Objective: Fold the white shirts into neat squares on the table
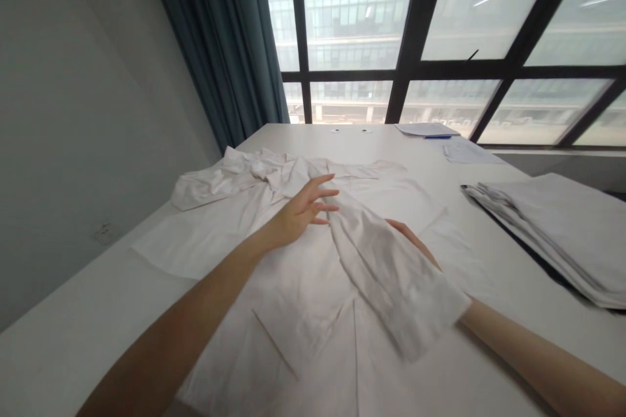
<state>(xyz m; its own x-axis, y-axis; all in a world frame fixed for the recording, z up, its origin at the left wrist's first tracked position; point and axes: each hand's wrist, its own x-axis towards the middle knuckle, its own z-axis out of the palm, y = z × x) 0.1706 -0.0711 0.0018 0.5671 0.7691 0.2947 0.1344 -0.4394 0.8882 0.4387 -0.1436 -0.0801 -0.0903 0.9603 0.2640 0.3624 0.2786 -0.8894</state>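
A white long-sleeved garment [303, 287], coat-like with a slit and a long seam, lies spread and wrinkled on the table in front of me. Over it reaches my left hand [300, 208], fingers apart, by the upper end of one sleeve [386, 267]. My right hand [415, 244] is on the far right side of this sleeve. Its visible fingers are stretched out, while the cloth hides the rest of the hand and part of the wrist. The loose cuff end hangs over that wrist, slightly blurred. Another crumpled sleeve [210, 186] lies at the garment's far left.
A folded stack of pale cloth [562, 228] on a dark base lies at the right. Papers [425, 129] and a blue pen [437, 137] are near the table's far edge. A wall [98, 130] borders the table's left; a dark curtain [229, 39] and windows stand behind.
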